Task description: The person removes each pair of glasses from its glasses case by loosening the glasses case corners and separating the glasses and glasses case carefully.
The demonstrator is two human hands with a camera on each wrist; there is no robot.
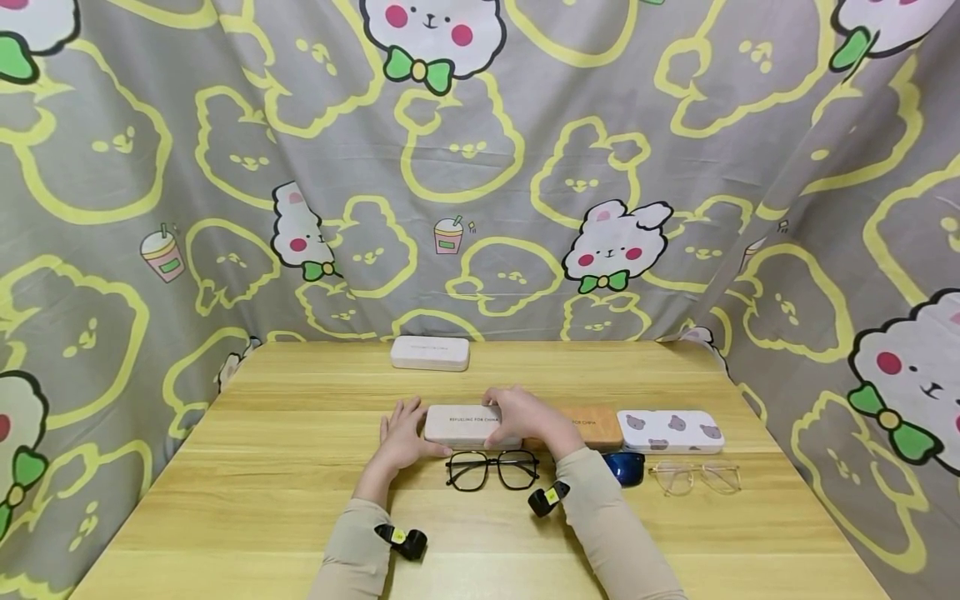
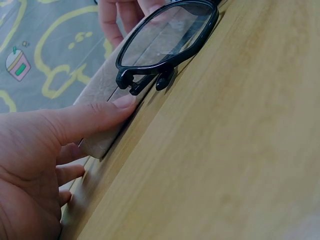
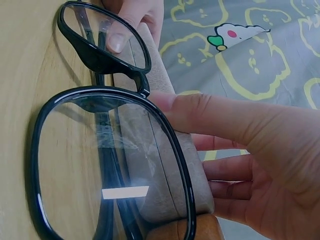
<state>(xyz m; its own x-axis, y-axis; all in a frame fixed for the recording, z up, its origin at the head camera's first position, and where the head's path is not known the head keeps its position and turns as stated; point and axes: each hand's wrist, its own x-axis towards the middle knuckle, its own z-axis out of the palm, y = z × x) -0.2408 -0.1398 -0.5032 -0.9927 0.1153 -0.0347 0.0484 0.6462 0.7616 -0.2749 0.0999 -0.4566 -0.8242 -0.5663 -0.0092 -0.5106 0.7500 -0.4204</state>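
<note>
Both hands clasp the beige case (image 1: 463,425) at centre frame: the left hand (image 1: 403,433) curls round its left end, the right hand (image 1: 525,417) round its right end. Black glasses (image 1: 492,469) lie just below it on the table (image 1: 262,500).

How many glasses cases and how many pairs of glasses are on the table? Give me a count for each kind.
Glasses cases: 4 (far beige case, held beige case, wooden case, bear-print case)
Pairs of glasses: 3 (black glasses, blue-lensed glasses, clear-framed glasses)
Total: 7
</note>
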